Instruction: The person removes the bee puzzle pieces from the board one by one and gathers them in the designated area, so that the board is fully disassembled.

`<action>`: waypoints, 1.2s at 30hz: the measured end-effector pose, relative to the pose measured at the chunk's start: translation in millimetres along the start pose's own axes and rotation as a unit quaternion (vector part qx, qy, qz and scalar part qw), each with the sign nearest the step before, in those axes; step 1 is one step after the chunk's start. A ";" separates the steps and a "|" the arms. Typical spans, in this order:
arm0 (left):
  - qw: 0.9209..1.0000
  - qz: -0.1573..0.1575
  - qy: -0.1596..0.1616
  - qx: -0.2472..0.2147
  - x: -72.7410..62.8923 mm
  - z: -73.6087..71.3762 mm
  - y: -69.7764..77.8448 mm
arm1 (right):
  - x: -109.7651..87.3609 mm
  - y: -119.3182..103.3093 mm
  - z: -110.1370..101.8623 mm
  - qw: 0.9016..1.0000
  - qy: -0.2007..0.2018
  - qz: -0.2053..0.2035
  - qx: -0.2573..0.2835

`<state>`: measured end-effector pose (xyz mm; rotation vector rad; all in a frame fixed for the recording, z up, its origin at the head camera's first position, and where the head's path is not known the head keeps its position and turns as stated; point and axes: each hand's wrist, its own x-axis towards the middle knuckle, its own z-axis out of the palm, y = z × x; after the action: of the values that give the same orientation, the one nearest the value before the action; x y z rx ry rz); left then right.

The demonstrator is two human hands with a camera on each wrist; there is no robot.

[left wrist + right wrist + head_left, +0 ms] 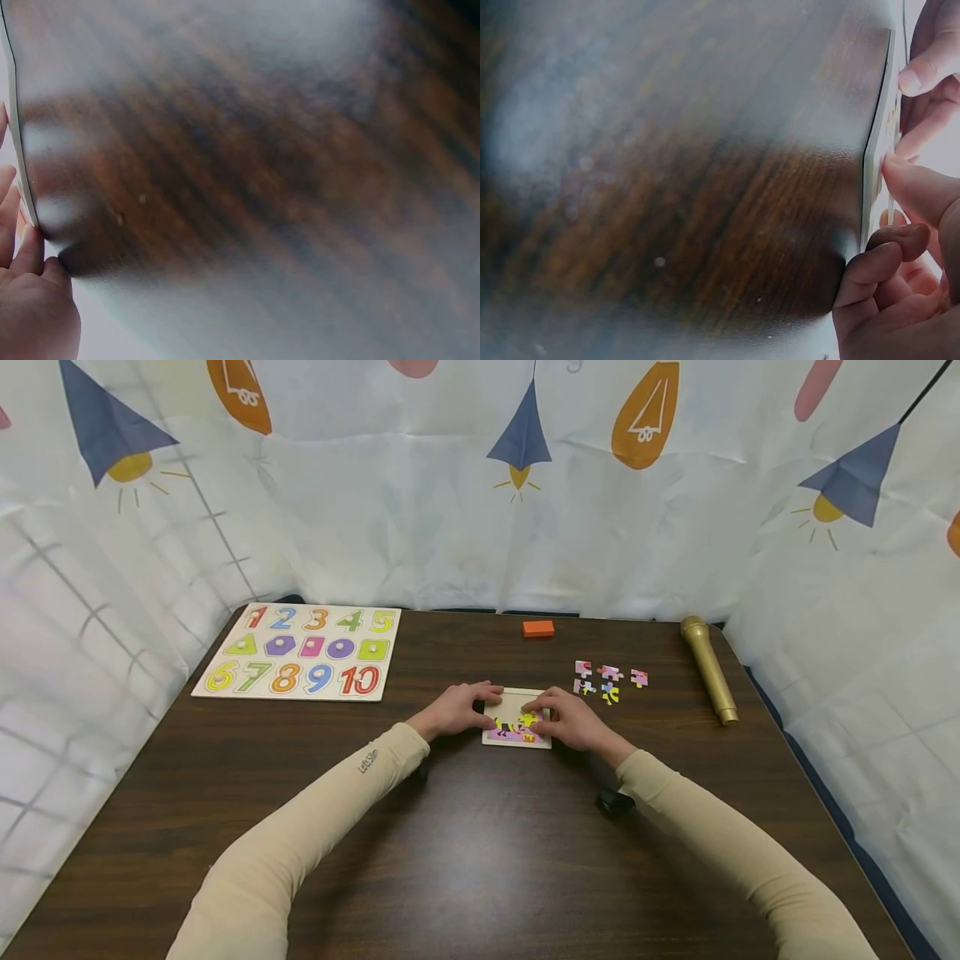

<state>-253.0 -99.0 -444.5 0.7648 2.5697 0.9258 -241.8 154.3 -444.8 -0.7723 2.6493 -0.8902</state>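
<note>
In the head view a small pale puzzle tray (517, 747) lies on the table, with yellow, pink and black jigsaw pieces (504, 732) filling its lower part. My left hand (459, 708) grips the tray's left edge, thumb on top near the pieces. From the right, my right hand (573, 720) reaches over the tray and pinches a yellow puzzle piece (528, 719) between thumb and fingertips. The right wrist view shows that thumb (919, 187) at the tray's rim and the other fingers curled. Part of the tray is hidden under both hands.
Several loose jigsaw pieces (611, 672) lie right of the tray. An orange block (537, 628) sits near the back edge. A number and shape board (300, 657) lies at the back left, a gold microphone-like cylinder (708, 670) at the right. Patterned curtains surround the table (465, 843).
</note>
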 end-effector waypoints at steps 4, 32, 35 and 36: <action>1.000 -0.002 -0.001 0.003 0.1 -0.3 0.0 | -0.9 -1.3 -2.0 1.000 -0.003 0.004 0.008; 1.000 0.001 -0.002 0.009 -1.1 -1.1 2.4 | -62.8 109.3 -93.3 0.990 0.087 0.112 -0.016; 1.000 0.003 -0.002 0.011 -1.3 -1.0 1.8 | -67.7 118.9 -98.2 0.991 0.073 0.110 -0.027; 1.000 0.003 -0.002 0.012 -1.2 -1.0 1.6 | -68.7 121.0 -98.6 0.991 0.070 0.107 -0.031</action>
<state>-251.9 -99.2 -442.6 0.7813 2.5816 0.8958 -271.4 322.1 -438.1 -0.4412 2.8257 -0.8366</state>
